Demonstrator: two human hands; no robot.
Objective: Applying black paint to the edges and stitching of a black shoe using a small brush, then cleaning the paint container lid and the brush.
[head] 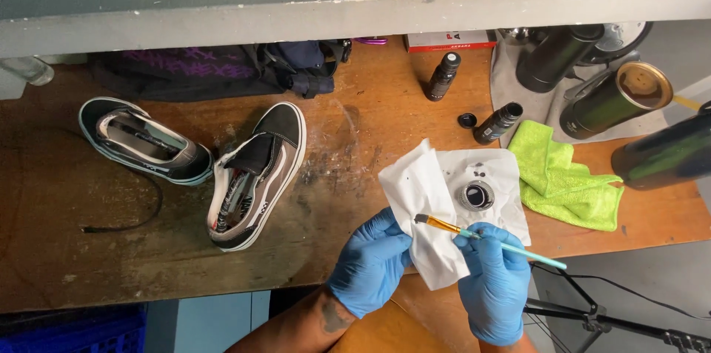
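Brush [474, 234] pinched in right hand [492, 282], long axis running up-left, bristles touching white paper [426, 190]; left hand [370, 260] fingers grip paper edge, nearer bristles.

A flat red and white box [449, 41] lies at twelve o'clock under the shelf edge, with two small dark bottles, one capped [442, 77] and one open [498, 122], toward one o'clock.
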